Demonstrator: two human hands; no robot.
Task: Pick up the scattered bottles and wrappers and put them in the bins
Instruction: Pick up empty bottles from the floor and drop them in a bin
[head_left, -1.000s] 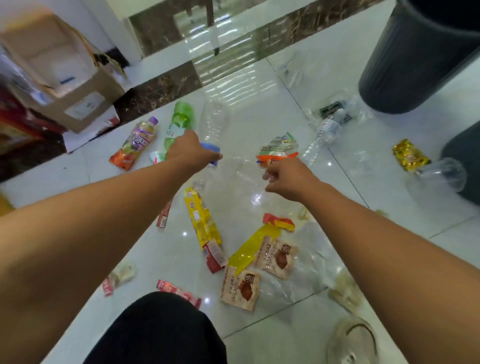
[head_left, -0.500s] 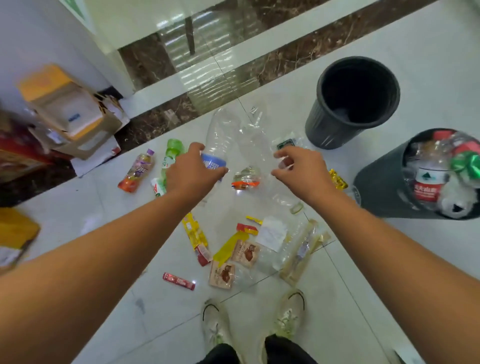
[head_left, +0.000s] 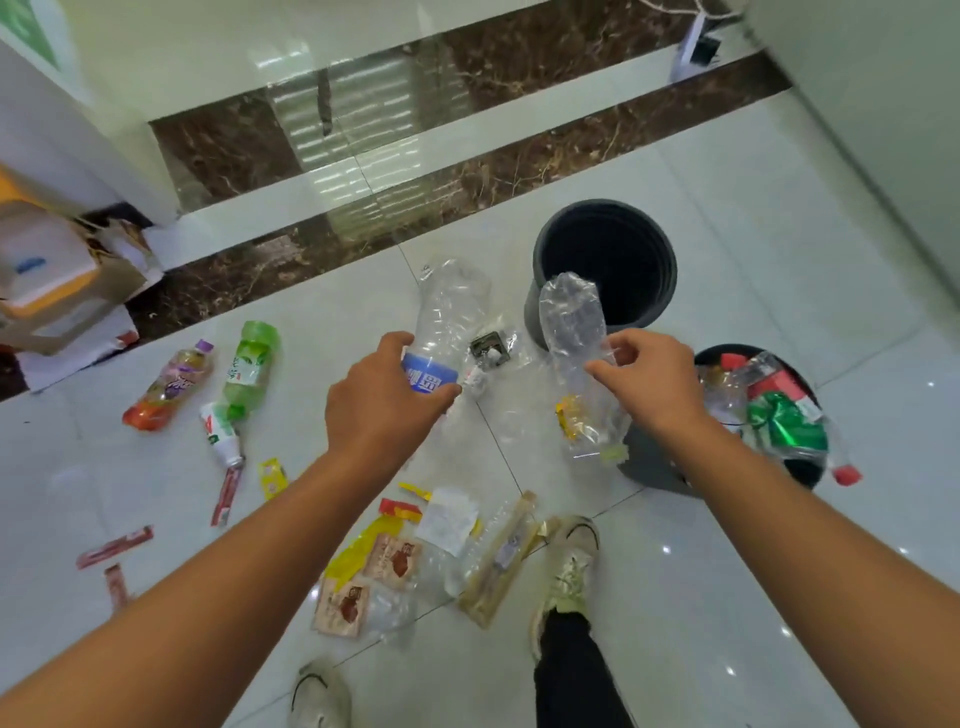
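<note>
A clear, ribbed plastic bottle with a blue label band (head_left: 447, 322) is gripped by the left hand (head_left: 382, 400). The fingers are curled round the band. Its base points toward 12 o'clock, and its neck is hidden behind the palm. A second clear bottle (head_left: 574, 332), crushed and deeply creased, is pinched at its side between the thumb and fingers of the right hand (head_left: 649, 384). Its rounded base overlaps the rim of the empty bin (head_left: 670, 270), and its neck hangs toward 6 o'clock. Something yellow is seen through its wall; whether it lies inside or behind cannot be told.

The empty bin, round, dark grey and ridged inside, is found at 1 o'clock. A second bin (head_left: 649, 462) at 3 o'clock is packed with clear bottles, red caps and crumpled green foil, and is partly covered by the right forearm.

On the glossy white tiled floor (head_left: 727, 571), a green-tinted bottle (head_left: 249, 364) and an orange-and-purple bottle (head_left: 171, 384) are laid on their sides at 9 o'clock. Flat brown sachets (head_left: 395, 561), a yellow strip (head_left: 358, 551) and a long clear sleeve (head_left: 501, 561) are scattered at 6 o'clock, with red stick wrappers (head_left: 114, 545) at 8 o'clock. The printing is too blurred to be read. A cardboard box (head_left: 52, 280) at 10 o'clock is cut off by the left edge.
</note>
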